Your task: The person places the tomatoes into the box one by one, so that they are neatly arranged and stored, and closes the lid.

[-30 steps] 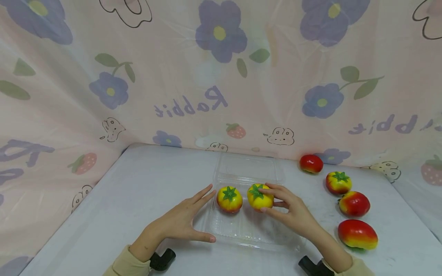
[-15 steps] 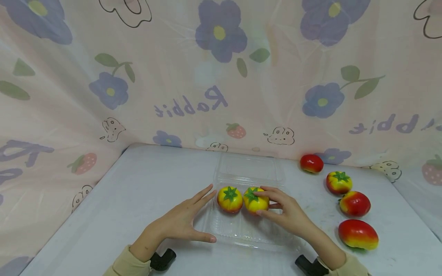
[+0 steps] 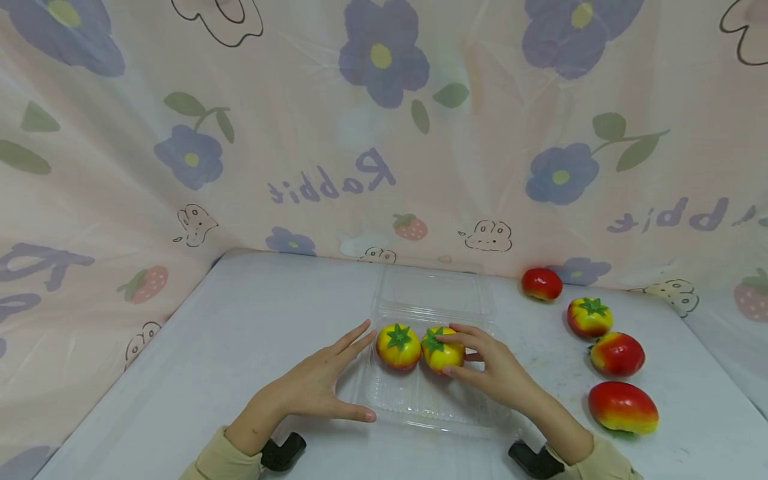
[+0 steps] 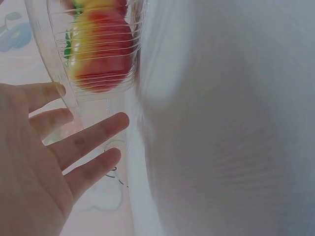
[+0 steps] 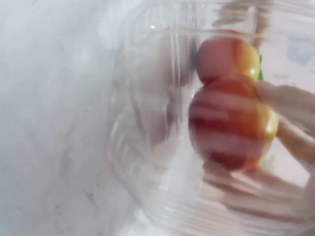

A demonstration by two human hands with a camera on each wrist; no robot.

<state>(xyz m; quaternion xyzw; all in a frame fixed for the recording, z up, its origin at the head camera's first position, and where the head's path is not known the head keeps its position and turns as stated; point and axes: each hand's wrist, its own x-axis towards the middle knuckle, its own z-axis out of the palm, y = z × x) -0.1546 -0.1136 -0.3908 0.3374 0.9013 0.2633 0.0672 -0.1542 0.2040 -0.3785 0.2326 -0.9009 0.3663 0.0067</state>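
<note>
The right hand (image 3: 495, 370) grasps the held fruit (image 3: 443, 357) at twelve o'clock within the clear box (image 3: 420, 403), just beside the second fruit (image 3: 399, 348) at eleven. The left hand (image 3: 312, 380), fingers spread and gripping nothing, is at nine o'clock by the box wall; contact I cannot tell. The lid (image 3: 433, 291) lies at twelve, the mango (image 3: 623, 407) just past three.

A pale pink cloth (image 3: 288, 93) printed with purple flowers (image 3: 381, 56) and mirrored lettering (image 3: 329, 187) hangs behind a white table (image 3: 288, 300).
</note>
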